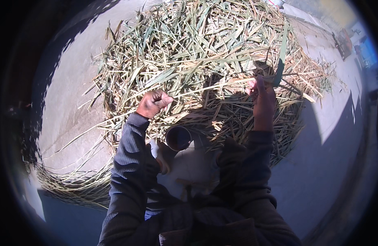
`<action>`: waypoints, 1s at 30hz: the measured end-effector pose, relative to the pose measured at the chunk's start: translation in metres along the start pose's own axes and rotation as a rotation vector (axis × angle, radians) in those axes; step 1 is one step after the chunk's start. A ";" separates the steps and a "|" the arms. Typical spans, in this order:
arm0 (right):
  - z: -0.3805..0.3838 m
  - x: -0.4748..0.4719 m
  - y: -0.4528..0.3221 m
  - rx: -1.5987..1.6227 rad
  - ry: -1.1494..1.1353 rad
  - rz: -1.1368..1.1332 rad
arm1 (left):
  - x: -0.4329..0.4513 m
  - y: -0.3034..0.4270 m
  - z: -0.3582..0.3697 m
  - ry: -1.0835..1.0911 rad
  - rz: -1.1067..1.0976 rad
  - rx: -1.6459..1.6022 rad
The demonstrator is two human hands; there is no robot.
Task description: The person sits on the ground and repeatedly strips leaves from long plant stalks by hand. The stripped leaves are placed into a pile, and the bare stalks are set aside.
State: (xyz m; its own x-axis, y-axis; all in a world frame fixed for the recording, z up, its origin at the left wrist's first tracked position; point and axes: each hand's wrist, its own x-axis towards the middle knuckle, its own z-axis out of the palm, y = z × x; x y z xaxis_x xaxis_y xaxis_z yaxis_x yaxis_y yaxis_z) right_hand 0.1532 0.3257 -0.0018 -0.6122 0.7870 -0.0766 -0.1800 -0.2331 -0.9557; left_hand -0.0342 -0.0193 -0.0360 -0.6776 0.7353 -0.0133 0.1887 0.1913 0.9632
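A long pale plant stalk (212,87) runs between my two hands over a big heap of cut stalks and long leaves (189,46). My left hand (155,103) pinches it, thumb against the curled fingers. At the other end my right hand (262,95) is raised, its thumb up and its fingers closed around the stalk and leaf base. A broad green leaf (282,53) stands up beside the right hand; its lower end is partly behind the fingers. Below the hands, between my feet, sits a dark round container (178,138); its inside is in shadow.
A bundle of thin bare stems (75,184) lies on the concrete floor (72,123) at lower left. At the top right edge stands a white container (276,3). A reddish-brown object (344,43) and something blue (367,50) are farther right, blurred.
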 end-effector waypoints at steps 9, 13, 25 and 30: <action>0.058 -0.031 0.000 -0.027 -0.222 0.190 | 0.002 0.015 0.016 -0.047 0.054 0.029; 0.062 -0.033 0.013 -0.041 -0.253 0.159 | 0.015 0.050 0.081 0.158 0.233 0.372; 0.079 -0.050 0.011 -0.012 -0.258 0.070 | 0.024 0.079 0.094 0.437 0.560 0.494; 0.088 -0.056 0.018 0.048 -0.304 0.069 | 0.017 0.067 0.084 0.464 0.429 0.345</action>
State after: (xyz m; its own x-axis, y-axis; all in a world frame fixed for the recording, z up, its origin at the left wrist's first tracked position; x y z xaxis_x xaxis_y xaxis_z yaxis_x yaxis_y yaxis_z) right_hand 0.1163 0.2270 0.0106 -0.8251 0.5632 -0.0456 -0.1619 -0.3128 -0.9359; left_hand 0.0262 0.0606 0.0058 -0.7111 0.4540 0.5369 0.6681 0.1983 0.7172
